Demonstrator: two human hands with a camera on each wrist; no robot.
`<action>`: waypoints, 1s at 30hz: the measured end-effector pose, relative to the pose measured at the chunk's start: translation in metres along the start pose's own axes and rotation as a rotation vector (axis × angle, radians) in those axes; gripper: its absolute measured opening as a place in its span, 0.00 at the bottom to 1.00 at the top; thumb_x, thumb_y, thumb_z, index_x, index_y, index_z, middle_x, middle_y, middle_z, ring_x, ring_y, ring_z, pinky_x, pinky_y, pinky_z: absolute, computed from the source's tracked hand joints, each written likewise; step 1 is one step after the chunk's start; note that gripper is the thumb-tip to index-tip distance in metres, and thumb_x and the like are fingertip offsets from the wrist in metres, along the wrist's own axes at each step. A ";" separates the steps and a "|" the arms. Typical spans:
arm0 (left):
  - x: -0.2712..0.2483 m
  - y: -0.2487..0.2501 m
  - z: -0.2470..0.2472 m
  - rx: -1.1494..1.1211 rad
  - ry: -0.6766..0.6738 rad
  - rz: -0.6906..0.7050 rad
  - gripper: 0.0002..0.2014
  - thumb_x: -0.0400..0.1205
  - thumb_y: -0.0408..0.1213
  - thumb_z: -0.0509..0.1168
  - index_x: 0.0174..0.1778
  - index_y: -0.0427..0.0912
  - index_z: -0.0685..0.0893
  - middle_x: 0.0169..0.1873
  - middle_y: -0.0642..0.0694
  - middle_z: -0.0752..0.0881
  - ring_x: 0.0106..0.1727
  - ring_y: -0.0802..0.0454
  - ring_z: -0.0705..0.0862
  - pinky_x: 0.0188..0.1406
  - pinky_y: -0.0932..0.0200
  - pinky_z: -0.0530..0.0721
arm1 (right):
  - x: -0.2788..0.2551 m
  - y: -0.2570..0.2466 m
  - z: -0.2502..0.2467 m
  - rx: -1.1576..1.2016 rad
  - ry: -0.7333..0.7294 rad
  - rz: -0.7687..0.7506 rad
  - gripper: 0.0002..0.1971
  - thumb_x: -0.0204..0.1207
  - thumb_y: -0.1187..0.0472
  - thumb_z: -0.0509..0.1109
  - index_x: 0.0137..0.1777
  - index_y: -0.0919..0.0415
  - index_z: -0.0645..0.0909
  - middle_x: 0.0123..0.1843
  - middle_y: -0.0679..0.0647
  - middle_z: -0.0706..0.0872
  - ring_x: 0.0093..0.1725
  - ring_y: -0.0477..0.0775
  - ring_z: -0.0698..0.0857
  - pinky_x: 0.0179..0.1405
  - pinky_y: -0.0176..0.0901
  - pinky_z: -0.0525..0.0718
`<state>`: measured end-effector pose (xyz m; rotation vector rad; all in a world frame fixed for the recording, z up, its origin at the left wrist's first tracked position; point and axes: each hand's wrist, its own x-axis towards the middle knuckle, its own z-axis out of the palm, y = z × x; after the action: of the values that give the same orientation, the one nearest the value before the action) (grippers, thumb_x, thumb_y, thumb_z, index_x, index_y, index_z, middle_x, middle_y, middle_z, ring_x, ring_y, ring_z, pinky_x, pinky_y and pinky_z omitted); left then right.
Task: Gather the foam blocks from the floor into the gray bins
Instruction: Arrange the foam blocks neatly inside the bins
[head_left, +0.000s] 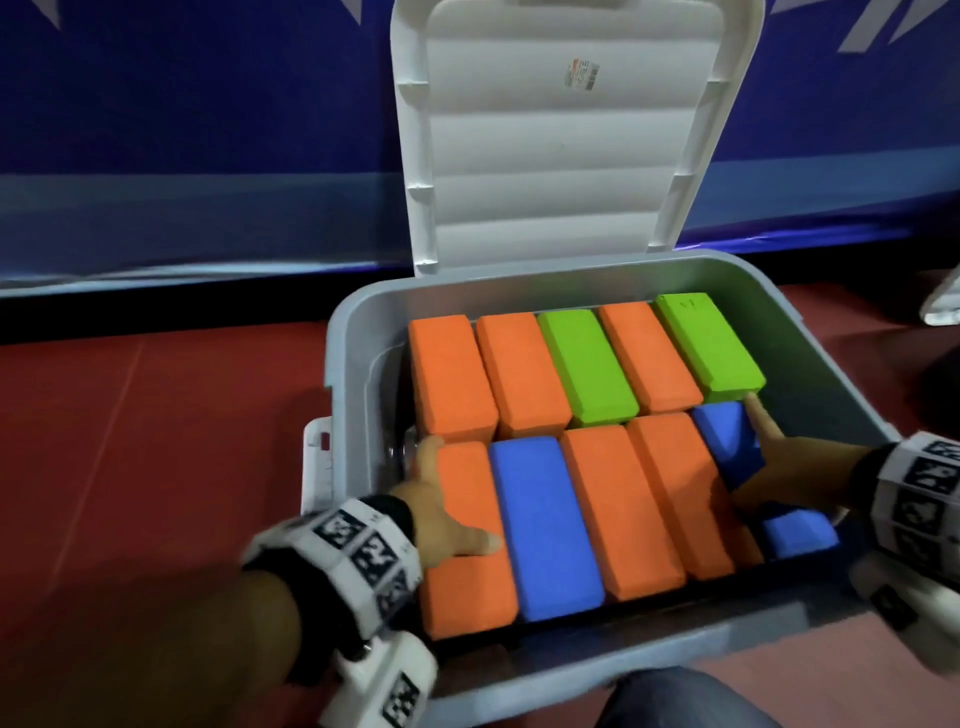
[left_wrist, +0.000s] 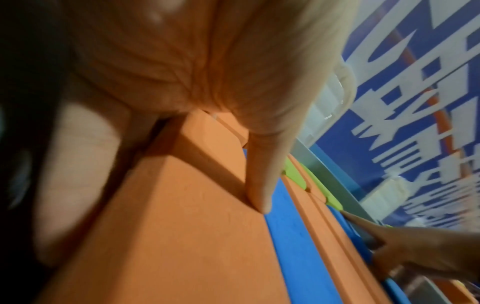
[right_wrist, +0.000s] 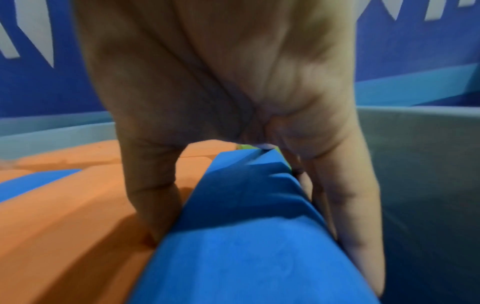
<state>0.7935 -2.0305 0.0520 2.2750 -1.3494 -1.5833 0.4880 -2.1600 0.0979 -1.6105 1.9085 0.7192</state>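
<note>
Head view: the gray bin (head_left: 831, 332) on the red floor (head_left: 156, 415) holds two rows of foam blocks, its white lid (head_left: 561, 130) raised. The left hand (head_left: 436, 499), fingers straight and relaxed, rests flat on the orange block (head_left: 467, 587) beneath it. The right hand (head_left: 789, 467) grips the tilted blue block (right_wrist: 246, 236), thumb on one face, fingers down the other, beside the bin's wall.

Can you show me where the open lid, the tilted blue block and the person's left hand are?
lid (head_left: 566, 130), head view, ribbed inner face.
tilted blue block (right_wrist: 241, 205), right wrist view, upper face.
left hand (head_left: 431, 512), head view, back of hand.
</note>
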 end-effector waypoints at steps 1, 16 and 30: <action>0.005 0.003 0.005 0.004 0.003 -0.010 0.64 0.58 0.59 0.78 0.77 0.57 0.36 0.68 0.43 0.76 0.62 0.44 0.80 0.64 0.48 0.80 | 0.005 0.003 0.000 -0.017 -0.006 0.005 0.62 0.70 0.58 0.76 0.79 0.51 0.21 0.61 0.65 0.82 0.47 0.57 0.79 0.20 0.35 0.70; 0.006 0.002 -0.006 0.117 0.020 -0.002 0.53 0.66 0.54 0.78 0.76 0.56 0.46 0.58 0.43 0.80 0.51 0.47 0.83 0.49 0.55 0.83 | -0.011 0.005 -0.006 0.075 -0.031 -0.014 0.63 0.54 0.38 0.74 0.84 0.47 0.37 0.79 0.63 0.67 0.77 0.59 0.68 0.71 0.43 0.66; 0.006 -0.003 -0.048 0.207 0.139 -0.046 0.48 0.54 0.50 0.85 0.60 0.55 0.58 0.48 0.45 0.81 0.48 0.45 0.83 0.53 0.49 0.84 | -0.033 0.028 0.045 -0.126 0.124 -0.237 0.47 0.74 0.38 0.68 0.84 0.51 0.44 0.33 0.48 0.74 0.40 0.52 0.77 0.43 0.41 0.76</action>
<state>0.8340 -2.0518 0.0690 2.4971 -1.4979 -1.3228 0.4680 -2.1011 0.0907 -1.9611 1.7444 0.6644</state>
